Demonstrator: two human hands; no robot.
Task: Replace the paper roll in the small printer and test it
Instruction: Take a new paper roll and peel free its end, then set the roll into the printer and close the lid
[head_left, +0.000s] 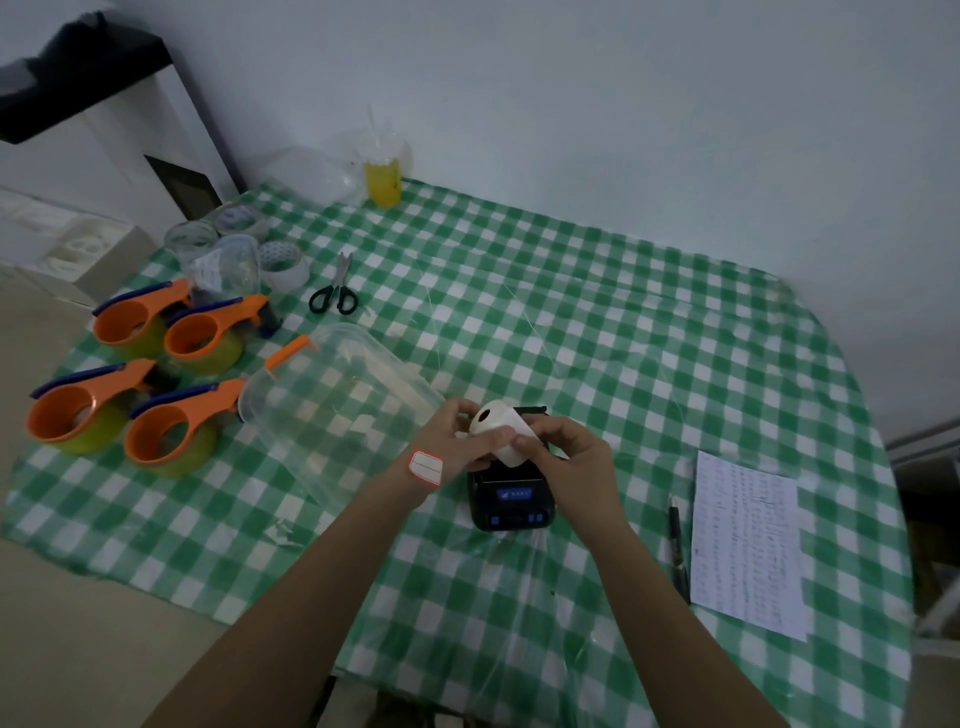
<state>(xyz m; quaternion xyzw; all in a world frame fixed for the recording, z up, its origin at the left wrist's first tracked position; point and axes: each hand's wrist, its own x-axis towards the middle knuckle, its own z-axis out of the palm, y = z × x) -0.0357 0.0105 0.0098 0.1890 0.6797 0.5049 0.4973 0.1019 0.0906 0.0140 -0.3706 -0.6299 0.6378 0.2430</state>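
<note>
Head view: we've got the paper roll (497, 429) gripped between left hand (464, 437) and right hand (566, 457) fingers, just above the open printer (511, 505); not seated, lid closing and test print left

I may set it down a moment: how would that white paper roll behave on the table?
The paper roll is a cylinder, so laid sideways it would probably roll. Being wound paper with a hollow core, it is likely light. Its loose end may unwind.

Matt white paper roll (500, 429), black plastic printer (511, 501) (glossy display), checked tablecloth (623, 332) under clear film.
</note>
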